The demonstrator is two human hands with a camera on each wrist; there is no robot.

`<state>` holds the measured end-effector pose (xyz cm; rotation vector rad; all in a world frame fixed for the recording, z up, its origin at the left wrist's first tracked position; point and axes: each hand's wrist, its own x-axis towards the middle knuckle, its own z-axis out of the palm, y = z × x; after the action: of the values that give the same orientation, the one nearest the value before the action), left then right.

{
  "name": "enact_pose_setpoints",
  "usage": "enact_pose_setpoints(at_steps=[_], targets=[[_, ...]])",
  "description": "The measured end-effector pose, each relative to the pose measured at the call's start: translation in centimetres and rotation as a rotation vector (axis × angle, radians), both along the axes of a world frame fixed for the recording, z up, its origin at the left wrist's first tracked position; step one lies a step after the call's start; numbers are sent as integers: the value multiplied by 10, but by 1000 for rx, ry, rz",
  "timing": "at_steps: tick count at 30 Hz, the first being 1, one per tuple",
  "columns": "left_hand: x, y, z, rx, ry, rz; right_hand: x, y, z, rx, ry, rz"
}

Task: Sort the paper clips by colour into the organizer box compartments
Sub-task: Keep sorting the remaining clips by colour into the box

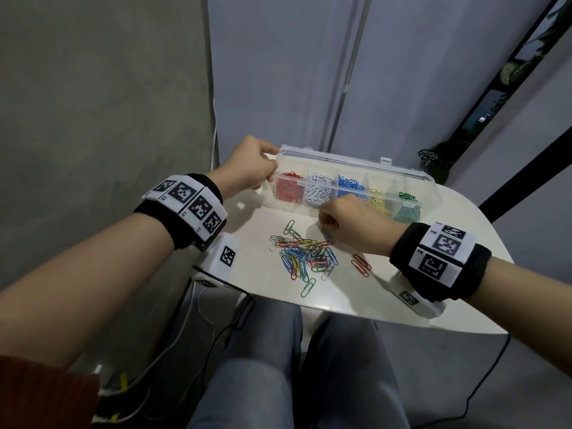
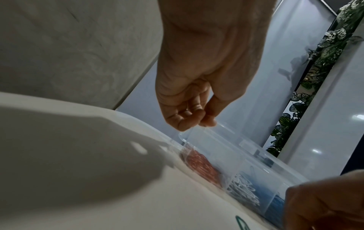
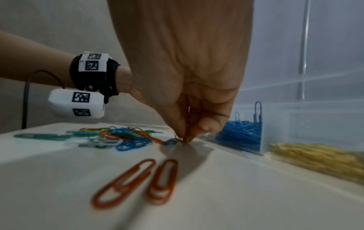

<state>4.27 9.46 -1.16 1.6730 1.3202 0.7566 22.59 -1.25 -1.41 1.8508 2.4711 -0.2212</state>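
A clear organizer box stands open at the back of the white table, with red, white, blue, yellow and green clips in separate compartments. My left hand grips the box's left end; in the left wrist view, thumb and fingers of that hand pinch its corner. A mixed pile of coloured paper clips lies in front of the box. My right hand reaches down at the pile's right edge, fingertips pinched on a dark blue clip on the table.
Two red clips lie apart to the right of the pile, and a green clip lies near the table's front edge. Another green clip lies behind the pile. My lap is just below the table, and cables hang at its left.
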Motion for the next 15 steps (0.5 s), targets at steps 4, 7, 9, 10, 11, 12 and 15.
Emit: enact_pose_setpoints(at_steps=[4,7,9,10,11,12,15], targets=[[0,-1,0,-2,-8,-5,15,-3,7,-65,148,21],[0,0,0,-3,-6,-3,20,-15,20,-195,316,116],[0,0,0,0,-3,-2,20,-25,23,-262,344,189],[0,0,0,0,-5,-2,20,-29,21,-272,336,218],[0,-1,0,0,-8,-2,20,-31,18,-269,320,234],[0,-1,1,1,-10,-2,21,-32,14,-257,301,240],[0,-2,1,6,-6,-3,24,-34,6,-232,297,222]])
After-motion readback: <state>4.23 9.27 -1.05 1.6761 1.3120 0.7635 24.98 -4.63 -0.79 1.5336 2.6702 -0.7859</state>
